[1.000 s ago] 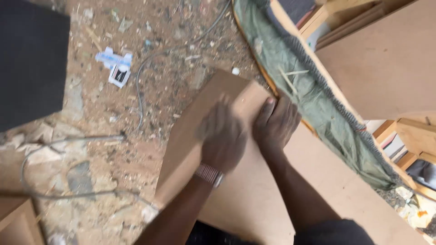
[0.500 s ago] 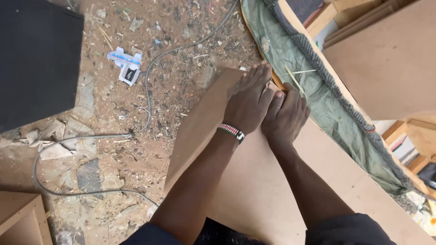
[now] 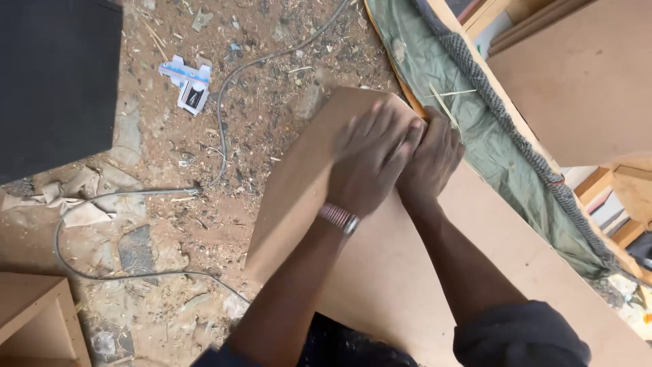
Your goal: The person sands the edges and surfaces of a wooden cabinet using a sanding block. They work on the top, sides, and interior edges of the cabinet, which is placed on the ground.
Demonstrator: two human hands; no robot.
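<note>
A large brown fibreboard panel (image 3: pixel 407 285) lies tilted across the ground in front of me. Both my hands press on its far end, side by side and touching. My left hand (image 3: pixel 370 160) is blurred by motion, lies palm down with fingers together, and has a striped band on its wrist. My right hand (image 3: pixel 435 153) sits at the board's far edge beside a green cloth (image 3: pixel 496 129), fingers bent. Whether anything lies under either palm is hidden.
Dirt ground strewn with wood shavings (image 3: pixel 190 204) lies to the left, with a grey cable (image 3: pixel 122 197) snaking over it and a crumpled small carton (image 3: pixel 187 81). A black box (image 3: pixel 54 81) stands top left, a wooden box (image 3: pixel 34 319) bottom left. More boards (image 3: pixel 577 75) lean top right.
Both hands slid up the board towards its far edge, then my left hand drew slightly back and is now blurred. The view has shifted a little.
</note>
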